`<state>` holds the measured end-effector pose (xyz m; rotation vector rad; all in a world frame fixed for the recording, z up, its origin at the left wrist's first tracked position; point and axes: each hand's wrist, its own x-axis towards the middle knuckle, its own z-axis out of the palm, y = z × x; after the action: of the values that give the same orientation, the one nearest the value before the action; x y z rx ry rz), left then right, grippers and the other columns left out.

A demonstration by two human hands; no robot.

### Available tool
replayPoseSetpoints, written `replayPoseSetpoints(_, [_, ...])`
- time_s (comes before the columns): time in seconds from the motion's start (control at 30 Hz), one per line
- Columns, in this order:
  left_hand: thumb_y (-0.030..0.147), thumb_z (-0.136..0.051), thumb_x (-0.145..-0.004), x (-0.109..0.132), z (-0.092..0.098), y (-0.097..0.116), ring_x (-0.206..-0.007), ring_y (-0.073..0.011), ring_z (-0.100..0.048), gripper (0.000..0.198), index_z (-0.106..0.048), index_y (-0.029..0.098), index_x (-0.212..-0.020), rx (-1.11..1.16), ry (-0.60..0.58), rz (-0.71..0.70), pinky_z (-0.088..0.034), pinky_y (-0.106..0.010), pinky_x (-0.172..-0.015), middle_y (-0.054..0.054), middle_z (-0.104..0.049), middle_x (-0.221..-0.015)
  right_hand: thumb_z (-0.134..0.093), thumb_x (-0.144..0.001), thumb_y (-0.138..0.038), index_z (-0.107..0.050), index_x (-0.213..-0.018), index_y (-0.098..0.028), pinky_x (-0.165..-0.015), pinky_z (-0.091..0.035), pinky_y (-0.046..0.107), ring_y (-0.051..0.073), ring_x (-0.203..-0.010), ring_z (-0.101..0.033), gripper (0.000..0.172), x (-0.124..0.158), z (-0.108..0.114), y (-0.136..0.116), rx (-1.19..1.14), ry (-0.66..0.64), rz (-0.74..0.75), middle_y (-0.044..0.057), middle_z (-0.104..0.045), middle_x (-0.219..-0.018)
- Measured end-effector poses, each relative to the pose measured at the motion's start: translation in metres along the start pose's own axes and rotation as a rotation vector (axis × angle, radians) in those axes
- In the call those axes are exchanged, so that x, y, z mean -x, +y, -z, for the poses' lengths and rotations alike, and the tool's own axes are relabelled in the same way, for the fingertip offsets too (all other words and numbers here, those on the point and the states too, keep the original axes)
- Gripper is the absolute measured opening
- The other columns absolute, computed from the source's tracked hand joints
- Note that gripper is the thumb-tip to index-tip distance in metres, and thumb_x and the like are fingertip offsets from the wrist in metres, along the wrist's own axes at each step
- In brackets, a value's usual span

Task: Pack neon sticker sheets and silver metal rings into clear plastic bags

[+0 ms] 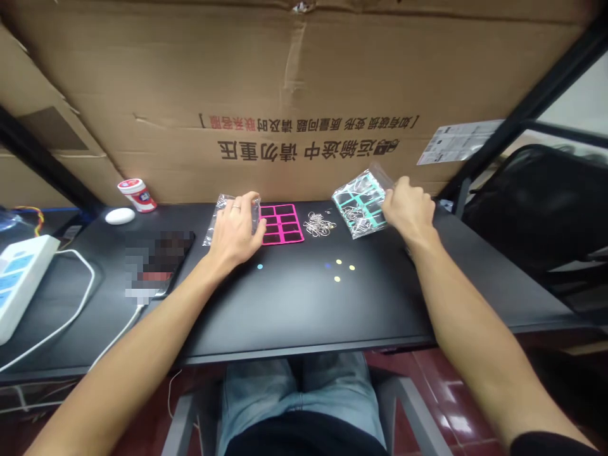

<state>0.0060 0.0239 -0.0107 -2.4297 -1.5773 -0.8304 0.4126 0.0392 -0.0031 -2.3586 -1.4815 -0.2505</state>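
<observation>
My left hand (pixel 235 231) is closed over a crumpled clear plastic bag (pixel 213 223) at the back of the desk, its thumb reaching toward a pink grid card (pixel 291 227) with dark panes. My right hand (pixel 409 206) grips the right edge of a clear packet (pixel 361 201), tilted, with a turquoise grid card and pale strings inside. Between the two lies a tangle of pale string loops (pixel 319 224). In front are several small round discs: a light-blue disc (pixel 259 266), a dark-blue disc (pixel 327 266) and yellow ones, such as this yellow disc (pixel 352 268).
A large cardboard sheet (pixel 304 76) stands along the back of the black desk (pixel 285 310). On the left are a red-and-white tub (pixel 137 195), a white oval object (pixel 120 216), a phone with a cable (pixel 178 263) and a white power strip (pixel 26 278). A black chair (pixel 560 190) stands at right.
</observation>
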Motion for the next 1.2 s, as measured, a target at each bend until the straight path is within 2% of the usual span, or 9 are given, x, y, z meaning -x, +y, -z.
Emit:
replayPoseSetpoints(0.17, [0.039, -0.055, -0.107, 0.000, -0.002, -0.001, -0.141, -0.0396, -0.062, 0.057, -0.049, 0.019, -0.159, 0.017, 0.001, -0.019, -0.050, -0.055, -0.114, -0.018, -0.068, -0.151, -0.046, -0.112, -0.045, -0.068, -0.140, -0.009, -0.101, -0.054, 0.061, 0.048, -0.119, -0.072, 0.051, -0.002, 0.000, 0.003, 0.015, 0.021, 0.006, 0.033, -0.074, -0.122])
replayPoseSetpoints(0.27, [0.039, -0.056, -0.106, -0.001, -0.003, -0.002, -0.138, -0.0390, -0.064, 0.057, -0.049, 0.019, -0.159, 0.036, -0.015, -0.005, -0.051, -0.054, -0.113, -0.017, -0.069, -0.149, -0.054, -0.109, -0.041, -0.076, -0.130, -0.012, -0.099, -0.056, 0.058, 0.047, -0.118, -0.073, 0.043, -0.006, -0.006, 0.011, 0.047, 0.009, 0.020, 0.031, -0.075, -0.122])
replayPoseSetpoints(0.4, [0.039, -0.056, -0.106, -0.002, -0.002, -0.001, -0.137, -0.0377, -0.065, 0.057, -0.049, 0.019, -0.159, 0.055, -0.033, -0.003, -0.051, -0.053, -0.113, -0.017, -0.069, -0.150, -0.062, -0.104, -0.035, -0.078, -0.131, -0.015, -0.099, -0.057, 0.056, 0.047, -0.120, -0.073, 0.037, -0.011, -0.009, 0.017, 0.057, 0.010, 0.002, 0.028, -0.077, -0.125])
replayPoseSetpoints(0.63, [0.038, -0.057, -0.106, -0.001, -0.002, -0.001, -0.139, -0.0374, -0.065, 0.058, -0.047, 0.019, -0.160, 0.065, -0.046, -0.006, -0.051, -0.053, -0.115, -0.018, -0.067, -0.153, -0.055, -0.107, -0.034, -0.079, -0.128, -0.007, -0.100, -0.055, 0.061, 0.049, -0.121, -0.072, 0.042, -0.008, -0.009, 0.015, 0.041, 0.002, 0.000, 0.034, -0.075, -0.123])
replayPoseSetpoints(0.8, [0.036, -0.059, -0.107, -0.001, -0.003, -0.001, -0.136, -0.0382, -0.066, 0.056, -0.047, 0.017, -0.158, 0.078, -0.025, -0.029, -0.051, -0.054, -0.114, -0.019, -0.068, -0.151, -0.049, -0.109, -0.036, -0.081, -0.124, -0.010, -0.098, -0.057, 0.060, 0.048, -0.114, -0.075, 0.044, -0.005, -0.006, 0.010, -0.023, 0.073, 0.031, 0.031, -0.078, -0.115])
replayPoseSetpoints(0.9, [0.034, -0.060, -0.106, -0.001, -0.003, -0.002, -0.135, -0.0377, -0.067, 0.054, -0.048, 0.018, -0.157, 0.091, -0.005, -0.044, -0.053, -0.054, -0.113, -0.018, -0.068, -0.149, -0.050, -0.110, -0.038, -0.081, -0.122, -0.014, -0.101, -0.057, 0.061, 0.043, -0.109, -0.076, 0.042, -0.006, -0.007, 0.008, -0.210, 0.205, 0.080, 0.026, -0.080, -0.109])
replayPoseSetpoints(1.03, [0.032, -0.063, -0.104, -0.001, -0.009, -0.006, -0.129, -0.0361, -0.070, 0.052, -0.051, 0.019, -0.153, 0.137, 0.039, -0.077, -0.055, -0.056, -0.110, -0.017, -0.070, -0.144, -0.054, -0.109, -0.039, -0.080, -0.109, -0.021, -0.104, -0.058, 0.054, 0.033, -0.099, -0.077, 0.032, -0.010, -0.009, 0.004, -0.559, 0.410, 0.179, 0.015, -0.081, -0.099])
replayPoseSetpoints(1.13, [0.031, -0.068, -0.101, -0.002, -0.017, -0.009, -0.118, -0.0295, -0.072, 0.051, -0.052, 0.021, -0.148, 0.337, 0.073, -0.108, -0.058, -0.053, -0.108, -0.014, -0.072, -0.136, -0.050, -0.112, -0.038, -0.076, -0.107, -0.021, -0.088, -0.061, 0.044, 0.025, -0.082, -0.075, 0.032, -0.012, -0.007, -0.003, -0.807, 0.466, 0.225, 0.008, -0.079, -0.091])
replayPoseSetpoints(1.2, [0.031, -0.070, -0.101, -0.002, -0.023, -0.010, -0.114, -0.0252, -0.073, 0.048, -0.052, 0.023, -0.145, 0.531, 0.066, -0.090, -0.061, -0.049, -0.104, -0.012, -0.072, -0.133, -0.053, -0.110, -0.041, -0.074, -0.104, -0.022, -0.076, -0.060, 0.038, 0.020, -0.073, -0.071, 0.029, -0.011, -0.006, -0.011, -1.003, 0.428, 0.262, 0.006, -0.076, -0.088])
